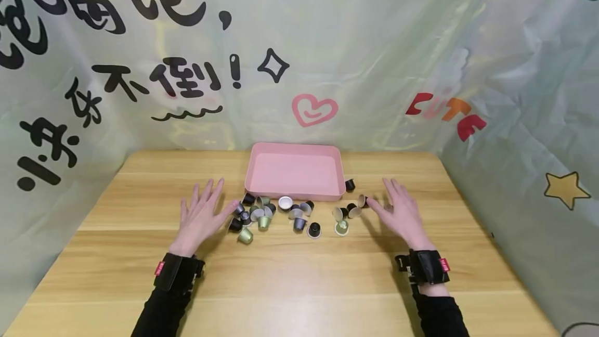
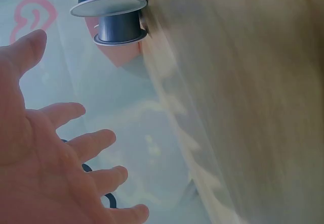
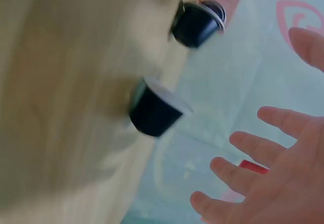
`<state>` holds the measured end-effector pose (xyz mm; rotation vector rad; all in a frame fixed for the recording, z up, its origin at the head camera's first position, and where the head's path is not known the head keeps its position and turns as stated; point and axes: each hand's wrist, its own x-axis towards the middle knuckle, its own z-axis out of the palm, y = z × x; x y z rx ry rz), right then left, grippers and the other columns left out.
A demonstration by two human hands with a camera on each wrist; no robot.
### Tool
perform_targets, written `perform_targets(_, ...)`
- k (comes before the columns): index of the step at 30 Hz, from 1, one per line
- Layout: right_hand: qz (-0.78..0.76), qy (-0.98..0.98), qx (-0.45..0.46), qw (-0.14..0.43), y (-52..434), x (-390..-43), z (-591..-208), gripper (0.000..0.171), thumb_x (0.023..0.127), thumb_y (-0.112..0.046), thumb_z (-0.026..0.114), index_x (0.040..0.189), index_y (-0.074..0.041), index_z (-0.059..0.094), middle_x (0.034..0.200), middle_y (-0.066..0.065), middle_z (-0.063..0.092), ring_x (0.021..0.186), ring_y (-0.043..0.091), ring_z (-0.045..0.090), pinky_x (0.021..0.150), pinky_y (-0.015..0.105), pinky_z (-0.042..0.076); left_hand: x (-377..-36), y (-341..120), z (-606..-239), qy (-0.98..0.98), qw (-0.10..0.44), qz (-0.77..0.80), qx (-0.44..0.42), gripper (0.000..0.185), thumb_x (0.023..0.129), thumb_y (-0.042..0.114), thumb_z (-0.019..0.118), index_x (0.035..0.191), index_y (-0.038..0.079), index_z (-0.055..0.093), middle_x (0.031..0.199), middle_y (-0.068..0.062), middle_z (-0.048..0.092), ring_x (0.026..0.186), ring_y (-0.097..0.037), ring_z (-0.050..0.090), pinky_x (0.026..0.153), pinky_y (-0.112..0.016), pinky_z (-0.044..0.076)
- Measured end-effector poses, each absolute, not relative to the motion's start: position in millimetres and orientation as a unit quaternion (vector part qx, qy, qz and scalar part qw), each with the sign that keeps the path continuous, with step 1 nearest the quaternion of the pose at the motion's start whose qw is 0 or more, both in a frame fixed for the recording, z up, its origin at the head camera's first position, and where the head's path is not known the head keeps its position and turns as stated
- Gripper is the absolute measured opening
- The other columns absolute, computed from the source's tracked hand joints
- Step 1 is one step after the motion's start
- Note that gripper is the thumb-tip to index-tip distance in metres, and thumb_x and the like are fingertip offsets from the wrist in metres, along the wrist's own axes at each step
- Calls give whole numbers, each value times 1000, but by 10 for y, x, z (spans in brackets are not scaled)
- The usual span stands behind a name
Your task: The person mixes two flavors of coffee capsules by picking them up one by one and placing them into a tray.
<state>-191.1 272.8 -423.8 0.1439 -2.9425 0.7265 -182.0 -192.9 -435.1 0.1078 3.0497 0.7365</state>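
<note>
My left hand (image 1: 201, 217) is spread at the left end of a loose cluster of coffee capsules, its thumb close to the dark ones. In the left wrist view, that hand's fingers are apart, with nothing held, and a dark blue capsule (image 2: 120, 29) stands beyond the thumb. My right hand (image 1: 400, 212) is likewise spread, at the cluster's right end. A black capsule (image 3: 154, 110) lies tipped on its side near it in the right wrist view. Among the others are a green capsule (image 1: 245, 236), a purple-blue capsule (image 1: 299, 224) and an upright black capsule (image 1: 314, 230).
Behind the capsules, near the back edge of the wooden table (image 1: 290, 285), lies a shallow pink tray (image 1: 295, 165) with nothing in it. One black capsule (image 1: 350, 185) is by the tray's right front corner. Printed cloth (image 1: 365, 56) hangs behind and at the sides.
</note>
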Motion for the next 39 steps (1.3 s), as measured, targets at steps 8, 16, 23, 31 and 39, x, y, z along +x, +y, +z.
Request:
perform_targets(8, 300, -950, 80, 32, 2888, -2027, -4037, 80, 102, -46, 52, 159, 0, 19, 162, 33, 19, 147, 56, 21, 117, 74, 17, -1837, -1933, -4354, 969, 13, 243, 37, 83, 100, 66, 39, 162, 18, 13, 169, -19, 3, 153, -52, -5, 115, -79, -6)
perform_targets(16, 330, -936, 121, 12, 2860, -2204, -3905, 73, 103, -47, 50, 157, -3, 28, 158, 33, 30, 145, 52, 28, 114, 74, 24, -1845, -1934, -4317, 967, 19, 251, 42, 83, 100, 65, 39, 162, 18, 13, 169, -20, 5, 153, -53, -4, 114, -80, -5)
perform_targets(23, 282, -948, 130, -76, 2715, -2394, -3819, 63, 104, -34, 53, 153, 1, 35, 147, 36, 44, 133, 55, 44, 103, 65, 44, -1831, -1924, -4314, 967, 19, 251, 48, 83, 100, 65, 39, 162, 17, 14, 169, -20, 6, 152, -54, -2, 115, -80, -4)
perform_targets(31, 222, -956, 147, -125, 2544, -2699, -3893, 55, 100, -25, 57, 147, 0, 44, 118, 27, 61, 97, 33, 62, 77, 40, 51, -1818, -1916, -4343, 965, 24, 258, 48, 83, 100, 65, 40, 162, 17, 13, 169, -19, 7, 152, -54, -2, 115, -79, -4)
perform_targets(39, 198, -958, 139, -152, 2377, -2902, -3987, 50, 97, -22, 60, 140, 2, 49, 95, 15, 67, 78, 21, 61, 68, 31, 47, -1827, -1915, -4341, 964, 21, 261, 48, 82, 100, 63, 41, 162, 17, 14, 169, -20, 7, 152, -54, -1, 114, -80, -4)
